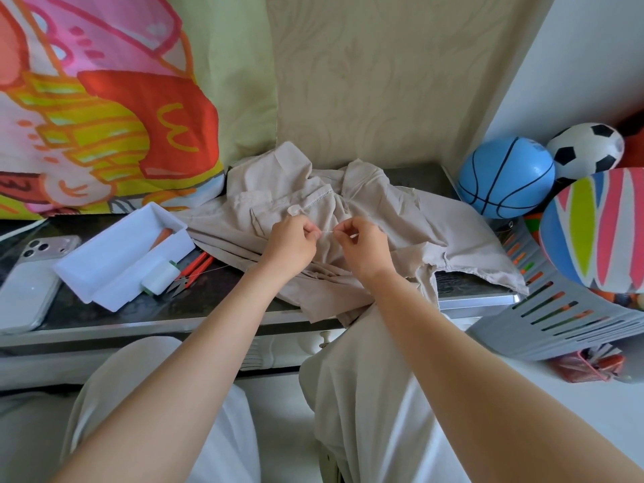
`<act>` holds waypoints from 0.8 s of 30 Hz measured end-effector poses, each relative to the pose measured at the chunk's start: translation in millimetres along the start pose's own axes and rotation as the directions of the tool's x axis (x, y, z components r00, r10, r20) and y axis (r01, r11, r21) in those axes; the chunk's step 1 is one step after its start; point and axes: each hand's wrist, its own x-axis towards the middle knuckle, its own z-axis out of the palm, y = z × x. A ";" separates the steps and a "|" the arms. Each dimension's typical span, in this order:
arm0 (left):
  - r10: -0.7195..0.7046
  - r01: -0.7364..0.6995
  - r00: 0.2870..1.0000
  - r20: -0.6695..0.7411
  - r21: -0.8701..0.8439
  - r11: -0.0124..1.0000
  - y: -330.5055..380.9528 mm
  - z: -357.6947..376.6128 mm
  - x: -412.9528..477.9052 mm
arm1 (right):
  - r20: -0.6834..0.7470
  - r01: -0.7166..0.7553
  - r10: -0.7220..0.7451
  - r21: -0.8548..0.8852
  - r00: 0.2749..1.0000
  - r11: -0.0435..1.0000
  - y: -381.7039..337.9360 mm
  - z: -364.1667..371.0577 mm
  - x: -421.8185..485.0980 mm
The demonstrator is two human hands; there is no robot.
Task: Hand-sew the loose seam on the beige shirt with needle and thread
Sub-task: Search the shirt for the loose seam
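L hand & R hand are both pinching thread above shirt, which is lying crumpled on table. Fabric is prob. soft and limp: grip beside seam.

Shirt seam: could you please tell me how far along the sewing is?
The shirt is spread on the table, with thread drawn from the spool. The left hand and right hand pinch thread between them above it, apparently preparing it. Stitching seems yet to start.
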 end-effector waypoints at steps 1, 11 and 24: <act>0.003 -0.004 1.000 -0.015 -0.005 1.000 0.9 -0.4 -0.8 | 0.002 0.001 -0.001 -0.010 1.000 1.000 0.2 0.4 -0.8; -0.037 0.062 0.994 0.100 -0.261 0.963 -1.4 -8.1 -10.1 | -0.101 -0.128 0.128 0.005 0.987 0.992 6.8 -3.7 5.5; -0.020 0.046 0.979 -0.202 0.127 0.991 -38.5 -35.7 -16.4 | -0.172 -0.211 0.209 0.009 0.963 0.977 9.1 -13.9 4.4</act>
